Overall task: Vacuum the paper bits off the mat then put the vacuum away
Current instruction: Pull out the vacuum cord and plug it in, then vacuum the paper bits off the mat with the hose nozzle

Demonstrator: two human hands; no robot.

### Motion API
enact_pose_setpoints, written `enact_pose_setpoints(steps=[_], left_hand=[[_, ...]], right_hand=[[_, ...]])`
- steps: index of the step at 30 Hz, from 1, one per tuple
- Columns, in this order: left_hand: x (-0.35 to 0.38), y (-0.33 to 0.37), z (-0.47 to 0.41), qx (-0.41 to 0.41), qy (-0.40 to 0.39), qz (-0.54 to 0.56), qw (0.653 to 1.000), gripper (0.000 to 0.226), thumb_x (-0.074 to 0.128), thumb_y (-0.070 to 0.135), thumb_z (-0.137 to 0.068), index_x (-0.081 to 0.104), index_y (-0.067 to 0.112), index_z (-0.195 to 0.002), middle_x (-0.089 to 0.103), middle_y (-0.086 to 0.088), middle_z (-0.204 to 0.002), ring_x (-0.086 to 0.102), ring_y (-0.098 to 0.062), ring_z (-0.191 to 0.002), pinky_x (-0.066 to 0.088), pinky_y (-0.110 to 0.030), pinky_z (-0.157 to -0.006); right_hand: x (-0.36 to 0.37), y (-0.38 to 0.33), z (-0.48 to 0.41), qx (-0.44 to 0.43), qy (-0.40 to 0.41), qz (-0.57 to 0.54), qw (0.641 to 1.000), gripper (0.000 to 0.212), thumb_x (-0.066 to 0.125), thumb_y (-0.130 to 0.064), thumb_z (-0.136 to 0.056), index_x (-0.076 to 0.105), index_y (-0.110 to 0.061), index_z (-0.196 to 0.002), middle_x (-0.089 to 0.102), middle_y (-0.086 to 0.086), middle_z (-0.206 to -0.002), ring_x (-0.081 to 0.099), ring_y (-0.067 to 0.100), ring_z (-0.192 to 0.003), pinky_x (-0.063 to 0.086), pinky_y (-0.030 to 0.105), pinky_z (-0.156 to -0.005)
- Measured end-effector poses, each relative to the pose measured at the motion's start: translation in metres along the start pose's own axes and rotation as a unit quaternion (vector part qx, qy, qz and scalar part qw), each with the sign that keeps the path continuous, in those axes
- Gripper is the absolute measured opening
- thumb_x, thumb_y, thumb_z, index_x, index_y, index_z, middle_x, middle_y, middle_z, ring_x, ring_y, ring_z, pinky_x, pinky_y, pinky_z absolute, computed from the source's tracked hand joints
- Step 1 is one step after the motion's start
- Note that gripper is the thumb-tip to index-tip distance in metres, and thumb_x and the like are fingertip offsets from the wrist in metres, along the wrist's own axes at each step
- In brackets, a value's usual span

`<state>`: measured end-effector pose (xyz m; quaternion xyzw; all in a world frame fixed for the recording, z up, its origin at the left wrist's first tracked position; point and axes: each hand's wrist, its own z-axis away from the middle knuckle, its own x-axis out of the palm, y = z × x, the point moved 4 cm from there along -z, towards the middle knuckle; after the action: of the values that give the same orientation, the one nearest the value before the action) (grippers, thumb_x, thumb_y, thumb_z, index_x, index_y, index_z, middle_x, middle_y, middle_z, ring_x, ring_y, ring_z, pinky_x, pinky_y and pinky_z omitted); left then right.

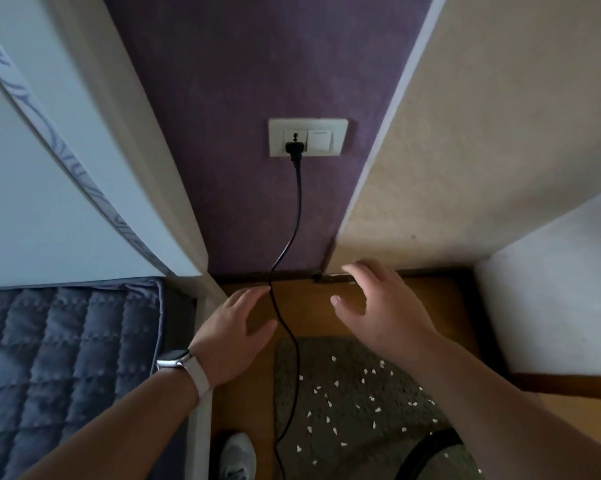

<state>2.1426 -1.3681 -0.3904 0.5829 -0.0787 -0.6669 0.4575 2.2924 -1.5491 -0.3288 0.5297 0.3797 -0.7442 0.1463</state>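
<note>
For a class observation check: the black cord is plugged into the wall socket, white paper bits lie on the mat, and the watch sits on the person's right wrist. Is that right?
The head view shows the watch on the left wrist, not the right. The cord is plugged into the socket and paper bits lie on the mat, as stated.

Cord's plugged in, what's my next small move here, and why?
Probably lift the right hand to the wall switch beside the plug, in case it's off; I can't tell its state. The plug is seated, that hand and the left hand hold nothing, and paper bits still dot the mat.
</note>
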Motion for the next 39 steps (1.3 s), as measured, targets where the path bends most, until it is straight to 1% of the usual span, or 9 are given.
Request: enact_pose_setpoints(steps=[3,6,11,16,19,22,29,35,39], left_hand=[[0.018,0.007,0.04,-0.014,-0.002,-0.059,0.998,0.06,0.054,0.053,-0.091,0.029,0.045,-0.145,0.037,0.019,-0.147,0.042,-0.009,-0.13,0.041,-0.033,-0.105],[0.04,0.024,0.087,-0.043,0.006,-0.077,0.996,0.064,0.051,0.057,-0.09,0.026,0.043,-0.147,0.031,0.017,-0.153,0.032,-0.012,-0.14,0.034,-0.038,-0.113],[0.072,0.074,0.169,-0.107,0.056,-0.065,0.991,0.067,0.05,0.057,-0.089,0.026,0.038,-0.149,0.03,0.013,-0.155,0.028,-0.014,-0.142,0.03,-0.043,-0.116],[0.105,0.105,0.236,-0.146,0.048,-0.095,0.984,0.068,0.048,0.058,-0.091,0.022,0.039,-0.151,0.019,0.012,-0.16,0.016,-0.011,-0.147,0.017,-0.037,-0.12],[0.115,0.104,0.254,-0.164,0.048,-0.113,0.979,0.068,0.047,0.059,-0.092,0.021,0.038,-0.151,0.016,0.011,-0.161,0.014,-0.012,-0.148,0.015,-0.037,-0.121],[0.122,0.097,0.271,-0.184,0.054,-0.116,0.975,0.068,0.046,0.06,-0.091,0.023,0.037,-0.151,0.018,0.011,-0.16,0.016,-0.014,-0.147,0.017,-0.039,-0.121],[0.14,0.081,0.316,-0.221,0.027,-0.123,0.967,0.068,0.044,0.061,-0.092,0.023,0.036,-0.151,0.018,0.009,-0.161,0.015,-0.016,-0.148,0.016,-0.039,-0.12],[0.179,0.055,0.364,-0.218,-0.023,-0.125,0.968,0.067,0.043,0.061,-0.093,0.024,0.034,-0.152,0.02,0.008,-0.16,0.018,-0.017,-0.147,0.015,-0.038,-0.119],[0.216,0.035,0.401,-0.214,-0.056,-0.107,0.969,0.064,0.043,0.058,-0.094,0.024,0.035,-0.151,0.022,0.007,-0.16,0.019,-0.019,-0.147,0.02,-0.04,-0.119]], right_hand=[[-0.002,0.018,0.038,-0.019,-0.011,0.021,1.0,0.059,0.05,-0.053,-0.094,0.044,-0.024,-0.144,0.044,-0.007,-0.145,0.038,0.012,-0.134,0.038,0.03,-0.106],[-0.005,0.038,0.08,-0.036,-0.047,0.032,0.998,0.061,0.047,-0.056,-0.094,0.039,-0.027,-0.147,0.036,-0.008,-0.152,0.031,0.013,-0.141,0.034,0.034,-0.112],[-0.015,0.067,0.147,-0.072,-0.108,0.056,0.99,0.062,0.04,-0.058,-0.096,0.033,-0.029,-0.15,0.026,-0.006,-0.159,0.022,0.016,-0.147,0.027,0.038,-0.116],[-0.021,0.083,0.196,-0.09,-0.129,0.068,0.985,0.063,0.036,-0.06,-0.096,0.033,-0.029,-0.15,0.025,-0.004,-0.161,0.019,0.019,-0.149,0.023,0.04,-0.119],[-0.009,0.087,0.213,-0.103,-0.149,0.074,0.981,0.063,0.036,-0.061,-0.096,0.034,-0.03,-0.15,0.025,-0.003,-0.161,0.018,0.02,-0.15,0.021,0.041,-0.12],[0.007,0.087,0.225,-0.108,-0.169,0.072,0.977,0.062,0.036,-0.06,-0.096,0.033,-0.03,-0.151,0.024,-0.003,-0.161,0.018,0.02,-0.15,0.02,0.041,-0.12],[0.032,0.078,0.262,-0.117,-0.211,0.083,0.967,0.062,0.037,-0.059,-0.096,0.034,-0.03,-0.15,0.023,-0.004,-0.161,0.019,0.019,-0.149,0.02,0.039,-0.119],[0.058,0.069,0.317,-0.118,-0.246,0.101,0.957,0.059,0.039,-0.057,-0.097,0.036,-0.029,-0.15,0.025,-0.005,-0.159,0.021,0.018,-0.147,0.021,0.038,-0.118],[0.082,0.06,0.363,-0.113,-0.256,0.111,0.953,0.058,0.041,-0.055,-0.096,0.042,-0.027,-0.147,0.031,-0.003,-0.157,0.026,0.019,-0.145,0.024,0.039,-0.117]])
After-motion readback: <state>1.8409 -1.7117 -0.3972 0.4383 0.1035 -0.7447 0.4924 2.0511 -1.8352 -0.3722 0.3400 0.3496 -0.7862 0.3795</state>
